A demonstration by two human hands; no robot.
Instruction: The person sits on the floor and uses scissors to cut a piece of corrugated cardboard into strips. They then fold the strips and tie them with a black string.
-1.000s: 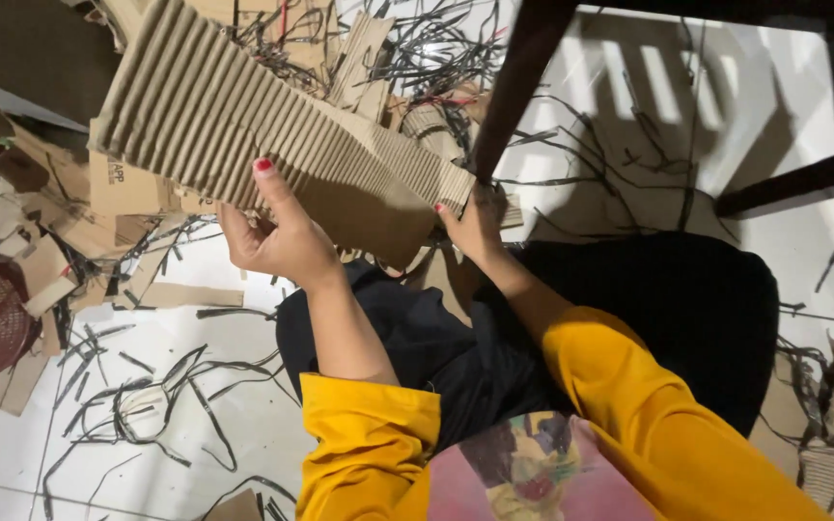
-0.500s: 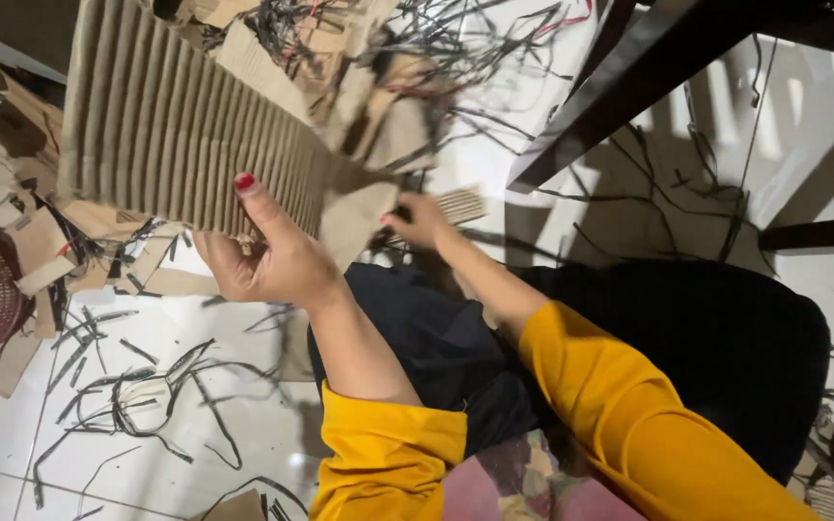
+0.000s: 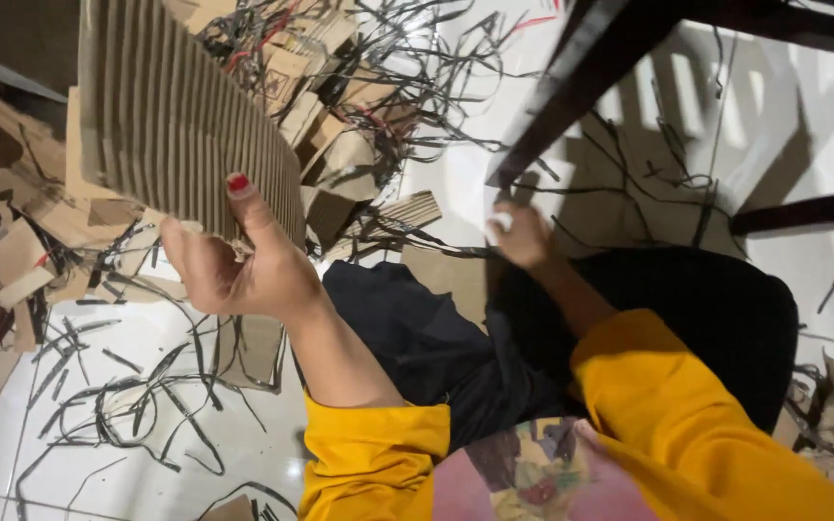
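Gripping corrugated cardboard sheet (image 3: 180, 116) by lower edge, left hand (image 3: 234, 265) clamped, thumb on ribs. Right hand (image 3: 523, 234) blurred, apart, near cardboard scrap (image 3: 398, 214) on floor (image 3: 69, 453); grip unclear.

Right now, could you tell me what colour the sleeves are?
Bright yellow sleeves, clearest in the head view.

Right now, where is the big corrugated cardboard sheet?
In the head view, upper left: the corrugated cardboard sheet is held up by the left hand, above the cardboard scraps on the white floor.
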